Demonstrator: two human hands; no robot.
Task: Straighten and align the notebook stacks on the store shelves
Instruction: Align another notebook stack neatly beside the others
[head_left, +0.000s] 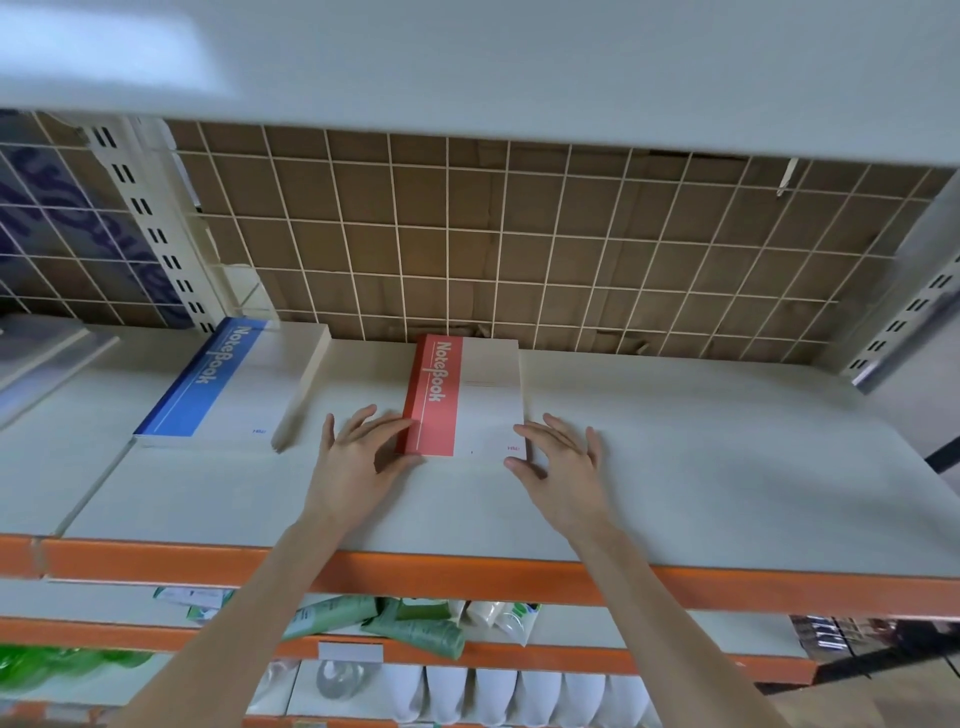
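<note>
On the shelf (675, 467), the red notebook stack (462, 400) sits approx. mid-width, its far end against the wire grid back panel (519, 234) and its near end well short of the orange front edge (467, 571). Both hands bracket its near corners: left hand (358, 457) w/ fingers (387, 423) spread and fairly straight, tips touching the red spine side; right hand (563, 462) likewise loose and uncurled, fingertips on the pale cover near the front right corner, thumb at the near edge. Neither is clamped round anything, so this looks like squaring-up by pushing, not lifting. The blue notebook stack (228, 384) lies toward the left end of the shelf, also back by the panel, noticeably skewed vs. the red one, and taller by the look of its page block. Handling, as a judgement: paper stacks like these are prob. heavyish as a block but the individual books are thin and slide over each other easily, covers smooth, so a push on the top copy alone would shear the pile. Best contact is flat palms on the two long sides, low and high together, then a tap on the near edge to flush it. Corners dent easily, so avoid pinching there. The lower shelves hold green tubes (415, 623) and white packs (493, 696), not relevant here.
</note>
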